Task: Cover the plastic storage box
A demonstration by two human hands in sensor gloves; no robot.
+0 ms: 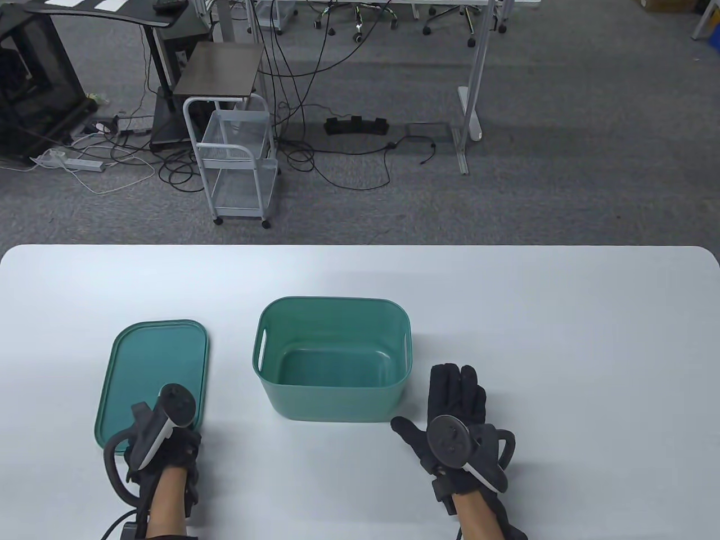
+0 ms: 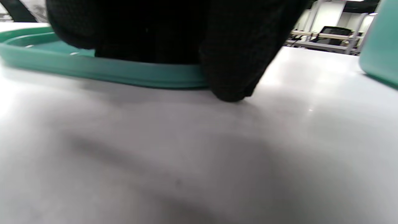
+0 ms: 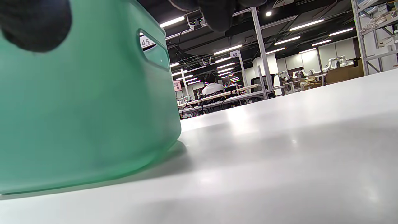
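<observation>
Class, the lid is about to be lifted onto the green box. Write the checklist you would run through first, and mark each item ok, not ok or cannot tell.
1. Box open and empty inside: ok.
2. Lid lying flat on the table, apart from the box: ok.
3. Left hand at the lid's near edge, fingers over its rim: ok.
4. Left hand gripping the lid firmly: cannot tell; the glove hides the contact.
5. Right hand flat on the table beside the box, out of the lid's path: ok.
6. Lid the right way up to seat on the box: cannot tell.
</observation>
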